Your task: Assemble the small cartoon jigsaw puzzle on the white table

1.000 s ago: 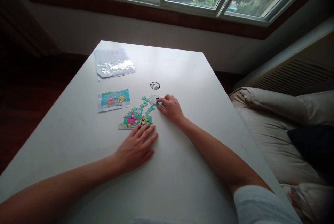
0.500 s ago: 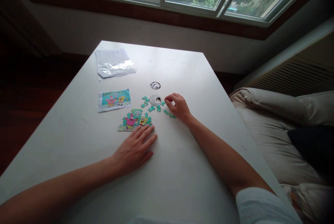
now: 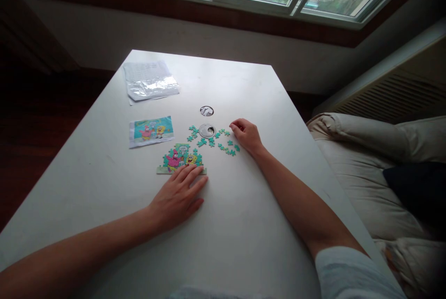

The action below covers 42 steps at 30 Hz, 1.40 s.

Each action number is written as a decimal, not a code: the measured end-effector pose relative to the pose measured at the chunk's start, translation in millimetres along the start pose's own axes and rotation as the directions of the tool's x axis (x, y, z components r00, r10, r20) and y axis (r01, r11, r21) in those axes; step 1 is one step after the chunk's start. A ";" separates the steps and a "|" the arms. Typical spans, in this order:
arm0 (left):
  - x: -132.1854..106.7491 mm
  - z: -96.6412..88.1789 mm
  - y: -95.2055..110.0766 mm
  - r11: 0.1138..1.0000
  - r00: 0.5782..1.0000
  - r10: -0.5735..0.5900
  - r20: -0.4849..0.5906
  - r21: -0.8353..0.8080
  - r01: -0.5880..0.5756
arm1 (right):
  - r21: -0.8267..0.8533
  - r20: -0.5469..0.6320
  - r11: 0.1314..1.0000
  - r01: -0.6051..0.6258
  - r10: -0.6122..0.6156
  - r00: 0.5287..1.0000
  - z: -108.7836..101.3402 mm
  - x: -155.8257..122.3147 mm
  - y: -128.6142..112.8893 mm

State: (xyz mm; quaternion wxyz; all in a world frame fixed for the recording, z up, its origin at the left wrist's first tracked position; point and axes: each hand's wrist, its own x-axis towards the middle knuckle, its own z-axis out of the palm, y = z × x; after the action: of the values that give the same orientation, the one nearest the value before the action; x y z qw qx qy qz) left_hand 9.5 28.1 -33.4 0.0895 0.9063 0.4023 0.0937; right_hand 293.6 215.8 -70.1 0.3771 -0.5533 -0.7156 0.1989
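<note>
A partly joined cartoon jigsaw [image 3: 179, 159] lies on the white table [image 3: 244, 224]. My left hand [image 3: 177, 196] rests flat, fingers stretched out, its fingertips on the jigsaw's near edge. Several loose teal pieces [image 3: 223, 143] are scattered to the right of the jigsaw, around a small round clear lid [image 3: 207, 130]. My right hand [image 3: 246, 134] sits at the right end of the loose pieces with its fingers curled in; I cannot make out whether a piece is in them.
A printed reference picture [image 3: 151, 131] lies left of the jigsaw. A clear plastic bag on paper [image 3: 149, 83] sits at the far left of the table. A second small round object [image 3: 206, 110] lies behind the lid. A cushioned seat [image 3: 365, 173] stands to the right.
My right hand has drawn back to the right from the round lid, leaving loose teal pieces spread out where it was. My left hand has stayed on the jigsaw's edge.
</note>
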 end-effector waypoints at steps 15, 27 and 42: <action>0.3 0.6 0.8 0.999 1.000 -0.011 0.016 0.041 0.011 | -0.016 0.053 0.998 0.068 -0.067 0.996 4.2 -5.7 -10.1; 0.4 -0.2 -0.1 0.999 1.000 0.001 0.015 0.053 -0.002 | 0.026 0.023 1.000 0.003 -0.004 1.000 3.4 -4.1 -5.4; 1.3 1.7 -0.2 0.998 1.000 0.017 -0.006 0.064 -0.017 | -0.277 0.343 0.840 0.466 -0.366 0.865 30.7 -35.8 -64.2</action>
State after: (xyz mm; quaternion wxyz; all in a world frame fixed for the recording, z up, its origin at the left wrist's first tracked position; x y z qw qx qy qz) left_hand 10.6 29.1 -34.9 0.0585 0.9118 0.3976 0.0845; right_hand 232.8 166.3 -56.1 0.2029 -0.4078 -0.8885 0.0558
